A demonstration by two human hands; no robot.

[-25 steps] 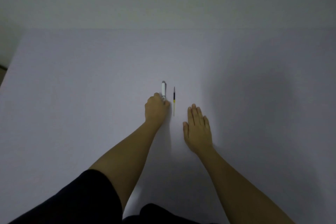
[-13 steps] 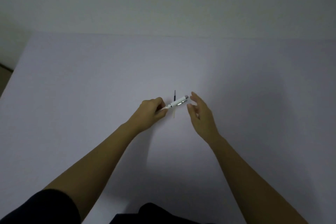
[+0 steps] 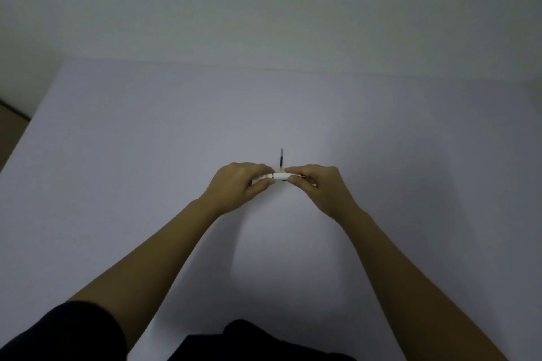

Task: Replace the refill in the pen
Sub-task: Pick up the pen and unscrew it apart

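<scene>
A white pen (image 3: 281, 176) is held level, a little above the pale table (image 3: 146, 155), between both hands. My left hand (image 3: 239, 186) pinches its left end. My right hand (image 3: 315, 186) grips its right end, and its fingers hide most of the barrel there. A thin refill (image 3: 281, 160), dark with a yellow band near its close end, lies on the table just behind the pen and points away from me. The hands hide the close end of the refill.
A plain wall (image 3: 264, 9) rises behind the table's far edge. The table's left edge (image 3: 32, 120) runs diagonally, with dark floor beyond it. A dark sleeve (image 3: 67, 334) covers my left upper arm at the bottom of the frame.
My left hand lifted the pen off the table and turned it level. My right hand rose from lying flat on the table and closed on the pen's right end.
</scene>
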